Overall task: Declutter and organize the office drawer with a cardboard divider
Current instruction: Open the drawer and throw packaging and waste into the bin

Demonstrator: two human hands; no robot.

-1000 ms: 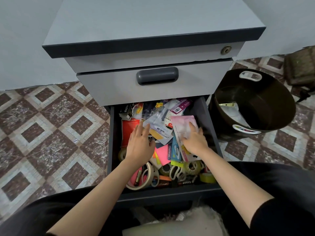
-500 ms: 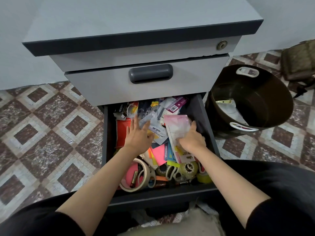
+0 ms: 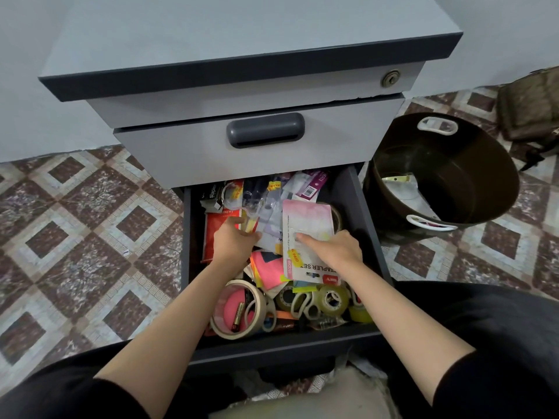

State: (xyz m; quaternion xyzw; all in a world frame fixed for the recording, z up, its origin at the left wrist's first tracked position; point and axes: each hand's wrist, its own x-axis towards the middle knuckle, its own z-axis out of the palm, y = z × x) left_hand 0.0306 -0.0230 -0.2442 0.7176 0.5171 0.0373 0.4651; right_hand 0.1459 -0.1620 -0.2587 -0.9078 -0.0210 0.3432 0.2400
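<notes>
Hands are both down inside the open drawer (image 3: 363,213), the lowest one of a grey cabinet (image 3: 242,31). The right hand (image 3: 335,247) grips a stapler set packet (image 3: 305,219), a white card with a pink top. Its fingers curl over the card's right edge and the index finger lies across the face. The packet sits tilted on top of the clutter, right of the drawer's middle.

The left hand (image 3: 234,240) is just beside it, knuckles up, with its fingers bent down among clear plastic packets (image 3: 260,204) next to a red stationery pack (image 3: 215,237). The fingertips are buried, so it cannot be told whether this hand holds anything.

Below the hands, toward the drawer's front, lie pink sticky notes (image 3: 266,264) and a masking tape roll (image 3: 225,329) with a battery (image 3: 238,317) inside its ring. To the right of these sit clear tape rolls (image 3: 332,299). At the back of the drawer are a dark stapler box (image 3: 211,193) and a packet with a purple label (image 3: 314,184).

Above, the next drawer is closed and has a dark handle (image 3: 265,130). A round lock (image 3: 391,78) sits at the cabinet's upper right. To the right of the cabinet, on the patterned tile floor (image 3: 75,222), stands a dark round bin (image 3: 484,164) with white handles and some paper inside.
</notes>
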